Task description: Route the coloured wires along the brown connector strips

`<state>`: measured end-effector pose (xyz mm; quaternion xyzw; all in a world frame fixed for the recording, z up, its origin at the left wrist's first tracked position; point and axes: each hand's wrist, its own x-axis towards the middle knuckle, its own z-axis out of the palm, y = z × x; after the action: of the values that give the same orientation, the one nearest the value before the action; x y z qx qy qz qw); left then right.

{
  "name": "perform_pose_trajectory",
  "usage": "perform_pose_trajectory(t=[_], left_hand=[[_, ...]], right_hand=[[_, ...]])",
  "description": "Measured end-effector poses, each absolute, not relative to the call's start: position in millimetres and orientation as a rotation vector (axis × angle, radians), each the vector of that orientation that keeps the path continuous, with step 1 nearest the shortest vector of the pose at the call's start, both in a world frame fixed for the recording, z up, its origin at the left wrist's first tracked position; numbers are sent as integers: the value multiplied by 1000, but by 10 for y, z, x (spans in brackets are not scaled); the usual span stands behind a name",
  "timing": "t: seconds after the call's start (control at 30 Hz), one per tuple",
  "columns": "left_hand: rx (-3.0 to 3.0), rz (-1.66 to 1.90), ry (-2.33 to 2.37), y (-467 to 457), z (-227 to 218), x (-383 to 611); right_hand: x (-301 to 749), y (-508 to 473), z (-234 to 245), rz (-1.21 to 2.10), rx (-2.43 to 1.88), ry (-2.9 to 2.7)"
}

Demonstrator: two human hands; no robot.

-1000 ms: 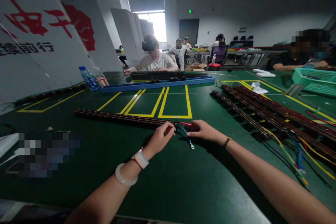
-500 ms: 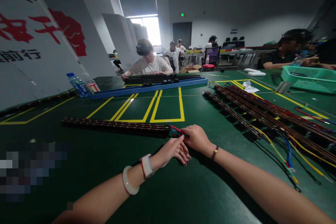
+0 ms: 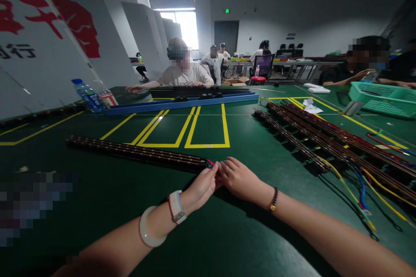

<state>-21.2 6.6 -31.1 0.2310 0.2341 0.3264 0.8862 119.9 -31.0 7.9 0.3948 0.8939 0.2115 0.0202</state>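
A long black strip with copper-coloured rails lies on the green table, its right end close to my hands. Short red and blue wires come out of that end and run into my fingers. My left hand pinches at the wires, thumb up against the other hand. My right hand is closed beside it with curled fingers, meeting the left fingertips. What lies between the fingertips is mostly hidden.
More railed strips with coloured leads lie at the right. A green basket, crumpled paper, a blue channel and bottles stand farther back. A co-worker sits across the table.
My left hand has gone from loosely spread fingers to a pinch at the wires. My right hand has turned and curled toward it. The co-worker opposite has stretched an arm out sideways.
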Motion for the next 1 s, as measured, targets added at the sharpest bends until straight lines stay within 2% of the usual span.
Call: perform_pose_trajectory(t=[0.23, 0.53, 0.7, 1.0], left_hand=[[509, 649, 438, 69, -286, -230], [590, 613, 485, 52, -255, -251], [744, 583, 534, 24, -240, -251], [805, 496, 512, 36, -215, -309]], right_hand=[[1283, -256, 414, 280, 1667, 2642], [1349, -189, 255, -43, 1787, 2472], [1428, -79, 289, 64, 1513, 2650], [1540, 619, 645, 517, 796, 2558]])
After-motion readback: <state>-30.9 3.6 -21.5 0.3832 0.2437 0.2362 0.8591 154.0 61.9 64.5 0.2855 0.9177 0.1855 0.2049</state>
